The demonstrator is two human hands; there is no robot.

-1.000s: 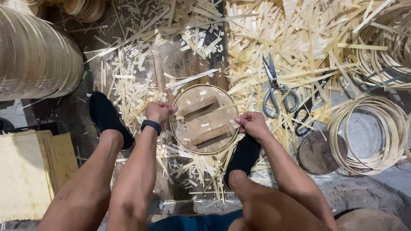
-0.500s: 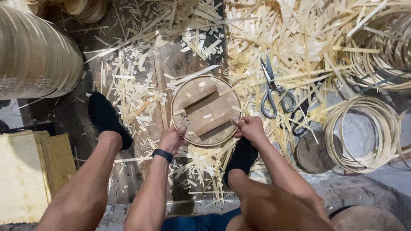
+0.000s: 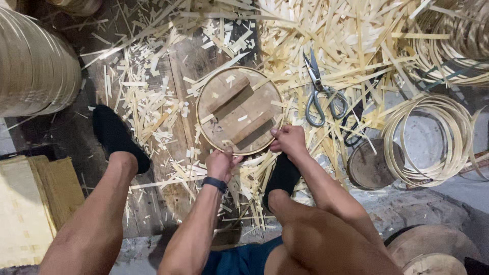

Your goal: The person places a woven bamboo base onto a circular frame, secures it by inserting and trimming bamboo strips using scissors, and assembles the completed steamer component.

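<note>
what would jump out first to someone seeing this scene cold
First the round wooden form with a thin bamboo hoop around it, centre frame, gripped at its near edge by the left hand and right hand. Pale bamboo offcuts litter the floor, with scissors just right of the form. Coiled bamboo strips lie further right.

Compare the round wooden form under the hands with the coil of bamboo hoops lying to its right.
The round wooden form is a solid disc with blocks on top; the coil of bamboo hoops is open in the middle. The left hand and right hand touch the form; the coil lies untouched. Both are round.
</note>
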